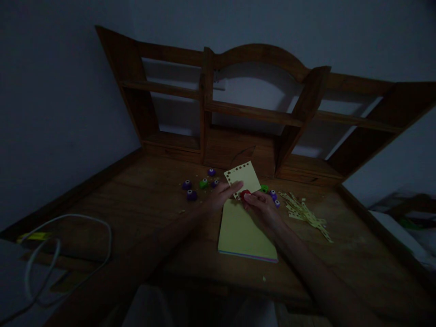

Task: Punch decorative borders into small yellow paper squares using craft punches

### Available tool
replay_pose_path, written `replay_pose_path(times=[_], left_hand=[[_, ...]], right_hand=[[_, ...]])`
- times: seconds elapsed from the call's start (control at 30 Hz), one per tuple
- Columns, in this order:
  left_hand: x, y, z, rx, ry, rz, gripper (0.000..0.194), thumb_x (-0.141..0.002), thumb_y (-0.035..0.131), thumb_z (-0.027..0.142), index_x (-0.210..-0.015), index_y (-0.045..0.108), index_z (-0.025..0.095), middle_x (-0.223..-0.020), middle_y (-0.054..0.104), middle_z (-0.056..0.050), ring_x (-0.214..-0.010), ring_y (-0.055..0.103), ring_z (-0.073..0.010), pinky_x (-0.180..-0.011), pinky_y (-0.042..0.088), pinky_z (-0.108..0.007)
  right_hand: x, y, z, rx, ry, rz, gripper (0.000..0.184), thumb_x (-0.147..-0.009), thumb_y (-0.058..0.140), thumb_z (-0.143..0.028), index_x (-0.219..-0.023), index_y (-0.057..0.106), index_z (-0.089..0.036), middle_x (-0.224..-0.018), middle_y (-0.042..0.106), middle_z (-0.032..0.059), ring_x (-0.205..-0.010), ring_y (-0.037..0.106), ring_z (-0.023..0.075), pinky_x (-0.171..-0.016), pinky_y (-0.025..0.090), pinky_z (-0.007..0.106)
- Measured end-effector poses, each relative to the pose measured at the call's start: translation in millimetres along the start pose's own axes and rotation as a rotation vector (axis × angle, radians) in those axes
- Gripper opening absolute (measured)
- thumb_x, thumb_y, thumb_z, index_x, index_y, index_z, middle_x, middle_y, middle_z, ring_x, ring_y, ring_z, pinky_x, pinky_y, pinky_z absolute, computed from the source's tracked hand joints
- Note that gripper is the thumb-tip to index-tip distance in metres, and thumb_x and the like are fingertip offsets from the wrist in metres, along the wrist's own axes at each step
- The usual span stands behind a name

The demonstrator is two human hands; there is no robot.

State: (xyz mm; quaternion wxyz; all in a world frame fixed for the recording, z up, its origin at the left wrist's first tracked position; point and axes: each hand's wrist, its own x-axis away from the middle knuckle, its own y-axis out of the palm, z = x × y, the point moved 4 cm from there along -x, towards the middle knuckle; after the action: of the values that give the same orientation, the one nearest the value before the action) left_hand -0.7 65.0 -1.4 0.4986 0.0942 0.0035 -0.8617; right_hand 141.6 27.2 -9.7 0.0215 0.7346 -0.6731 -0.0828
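My left hand [223, 194] grips a yellow sheet of paper [248, 177] by its near left side, thumb on top. Small shapes are punched along the sheet's far and left edges. In my right hand [264, 204] is a red craft punch [245, 195], held at the sheet's near edge with the thumb over it. Below both hands lies a stack of coloured paper [245, 231], yellow on top with blue and pink edges showing. Purple craft punches [191, 195] and a green craft punch [203, 183] stand left of my hands; more purple ones [273, 195] stand to the right.
Punched yellow paper strips [306, 213] are heaped on the wooden desk [143, 195] at right. Small paper scraps lie scattered about. A wooden shelf unit [255, 113] rises along the back. A white cable [109, 227] loops at the left.
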Motion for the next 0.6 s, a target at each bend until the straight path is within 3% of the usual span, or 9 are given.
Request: replay_pose_path(times=[0.23, 0.4, 0.6], left_hand=[[6.9, 23.4, 8.7, 0.015, 0.043, -0.158, 0.048, -0.073, 0.071, 0.042, -0.110, 0.062, 0.014, -0.113, 0.064, -0.011, -0.104, 0.058, -0.0246, -0.091, 0.042, -0.034], [10.4, 26.7, 15.7, 0.027, 0.063, -0.081, 0.048, -0.072, 0.072, 0.038, -0.113, 0.060, 0.017, -0.120, 0.061, -0.010, -0.113, 0.054, -0.0252, -0.097, 0.039, -0.036], [13.0, 28.1, 14.3, 0.071, 0.043, -0.086, 0.047, -0.069, 0.074, 0.040, -0.107, 0.062, 0.017, -0.117, 0.062, -0.010, -0.112, 0.053, -0.0273, -0.092, 0.041, -0.035]], right_hand=[[-3.1, -5.4, 4.5, -0.011, -0.004, 0.059, 0.023, -0.062, 0.078, -0.036, -0.063, 0.063, -0.018, -0.051, 0.049, -0.0029, -0.048, 0.038, 0.0094, -0.046, 0.026, 0.025], [0.4, 0.6, -5.5, 0.048, 0.004, 0.081, 0.020, -0.057, 0.076, -0.034, -0.059, 0.063, -0.019, -0.050, 0.050, -0.0020, -0.045, 0.035, 0.0087, -0.042, 0.022, 0.024], [4.5, 6.2, -7.1, 0.022, -0.004, 0.089, 0.016, -0.060, 0.074, -0.032, -0.068, 0.067, -0.019, -0.056, 0.057, -0.0006, -0.049, 0.043, 0.0109, -0.045, 0.029, 0.024]])
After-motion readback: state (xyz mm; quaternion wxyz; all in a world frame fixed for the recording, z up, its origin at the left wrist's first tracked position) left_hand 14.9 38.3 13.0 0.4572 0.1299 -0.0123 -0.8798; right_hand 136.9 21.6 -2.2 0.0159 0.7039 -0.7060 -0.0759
